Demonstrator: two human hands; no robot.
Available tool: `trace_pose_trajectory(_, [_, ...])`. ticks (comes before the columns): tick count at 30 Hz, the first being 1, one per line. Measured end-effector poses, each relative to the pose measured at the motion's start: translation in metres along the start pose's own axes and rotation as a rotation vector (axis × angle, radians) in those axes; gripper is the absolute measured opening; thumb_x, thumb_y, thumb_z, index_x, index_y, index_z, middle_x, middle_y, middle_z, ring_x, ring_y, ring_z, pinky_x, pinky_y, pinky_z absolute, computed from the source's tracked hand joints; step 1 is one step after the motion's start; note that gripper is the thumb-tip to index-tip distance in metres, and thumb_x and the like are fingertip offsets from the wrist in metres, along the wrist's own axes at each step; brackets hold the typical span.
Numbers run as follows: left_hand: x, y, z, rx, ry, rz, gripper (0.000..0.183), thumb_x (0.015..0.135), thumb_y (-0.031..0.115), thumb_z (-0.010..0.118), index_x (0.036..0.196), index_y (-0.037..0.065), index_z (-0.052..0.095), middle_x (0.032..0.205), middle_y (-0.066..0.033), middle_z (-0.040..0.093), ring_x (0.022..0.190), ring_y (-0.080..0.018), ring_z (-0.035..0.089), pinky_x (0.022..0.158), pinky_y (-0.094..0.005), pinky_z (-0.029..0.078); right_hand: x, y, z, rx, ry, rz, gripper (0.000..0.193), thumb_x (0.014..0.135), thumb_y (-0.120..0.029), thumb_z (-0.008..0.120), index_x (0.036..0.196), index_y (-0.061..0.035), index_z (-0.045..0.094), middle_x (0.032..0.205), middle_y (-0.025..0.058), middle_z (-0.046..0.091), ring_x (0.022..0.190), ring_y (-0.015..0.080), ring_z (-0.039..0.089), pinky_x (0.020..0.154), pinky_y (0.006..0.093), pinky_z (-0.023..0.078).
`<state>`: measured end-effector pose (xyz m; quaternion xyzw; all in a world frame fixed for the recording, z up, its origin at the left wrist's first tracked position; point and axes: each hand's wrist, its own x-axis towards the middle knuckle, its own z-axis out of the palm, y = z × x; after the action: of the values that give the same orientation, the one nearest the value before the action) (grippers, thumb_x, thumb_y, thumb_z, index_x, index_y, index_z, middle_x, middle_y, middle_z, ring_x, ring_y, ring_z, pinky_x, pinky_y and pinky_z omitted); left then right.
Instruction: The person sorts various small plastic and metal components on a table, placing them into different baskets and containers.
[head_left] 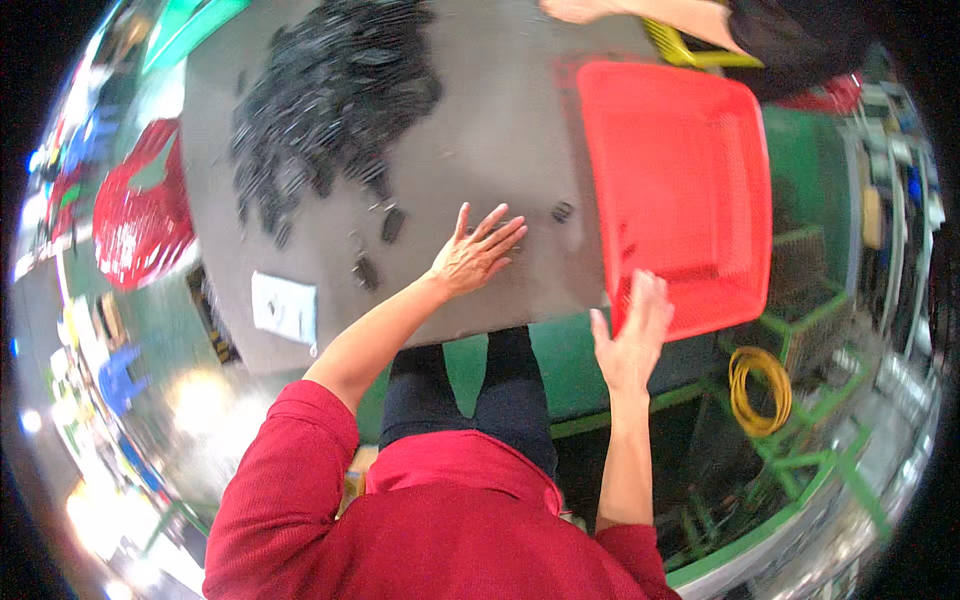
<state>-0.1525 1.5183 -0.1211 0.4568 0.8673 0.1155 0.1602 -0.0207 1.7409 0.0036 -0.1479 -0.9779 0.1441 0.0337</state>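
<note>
My left hand (480,250) is open over the grey table (490,120), its fingers spread and pointing right; I see nothing held in it. To its right lies a small black part (562,211), and more loose black parts (393,222) sit to its left. A large heap of small black parts (335,100) covers the far left of the tabletop. My right hand (638,335), slightly blurred, is open at the near left corner of a red plastic basket (755,200). A few dark pieces (628,245) show inside that basket; their kind is unclear.
Across the table reaches another person's forearm (680,18), beside a yellow basket (690,45). A white pouch or card (285,307) lies at the near left edge. A red chair (145,220) stands left; a yellow coil (760,392) hangs near green framing at right.
</note>
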Motion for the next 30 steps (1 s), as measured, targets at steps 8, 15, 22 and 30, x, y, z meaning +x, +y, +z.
trace_pose_trajectory(8, [-0.236, -0.088, 0.018, 0.113, 0.716, -1.298, 0.065, 0.078, 0.017, 0.06, 0.138, 0.015, 0.036, 0.144, -0.0166, 0.025, 0.135, -0.0398, 0.014, 0.108, -0.0559, 0.009, 0.051, -0.162, 0.098, 0.416, -0.174, -0.457, 0.051, 0.077, -0.008, 0.059, 0.126, -0.0091, 0.046, 0.125, 0.0145, 0.045, 0.117, 0.0336, 0.044, 0.097, 0.042, 0.04])
trace_pose_trajectory(15, [-0.339, -0.143, 0.036, -0.635, 1.196, -1.741, 0.092, 0.063, 0.024, 0.082, 0.134, -0.004, 0.028, 0.129, -0.0228, 0.042, 0.119, -0.031, 0.043, 0.101, -0.0392, 0.034, 0.114, -0.327, 0.198, 0.325, -0.089, -0.525, 0.055, 0.075, -0.011, 0.062, 0.127, -0.0111, 0.043, 0.126, 0.0143, 0.043, 0.118, 0.0319, 0.041, 0.094, 0.0414, 0.04])
trace_pose_trajectory(22, [-0.375, -0.133, -0.024, -1.445, 1.0, -1.192, 0.06, 0.076, 0.008, 0.07, 0.127, 0.001, 0.039, 0.112, -0.0083, 0.057, 0.102, -0.018, 0.055, 0.09, -0.0311, 0.043, 0.031, -0.399, 0.229, 0.68, -0.368, -0.419, 0.048, 0.081, -0.022, 0.063, 0.124, -0.0083, 0.047, 0.117, 0.0168, 0.05, 0.113, 0.0315, 0.047, 0.098, 0.0397, 0.037])
trace_pose_trajectory(30, [-0.275, -0.102, -0.067, -1.467, 0.416, -0.688, 0.054, 0.088, 0.017, 0.058, 0.134, 0.002, 0.035, 0.119, -0.0126, 0.052, 0.113, -0.0216, 0.049, 0.097, -0.0344, 0.037, -0.033, -0.277, 0.138, 1.308, -0.759, 0.457, 0.06, 0.075, -0.011, 0.071, 0.128, -0.0022, 0.044, 0.119, 0.0094, 0.056, 0.108, 0.0186, 0.053, 0.096, 0.0338, 0.04])
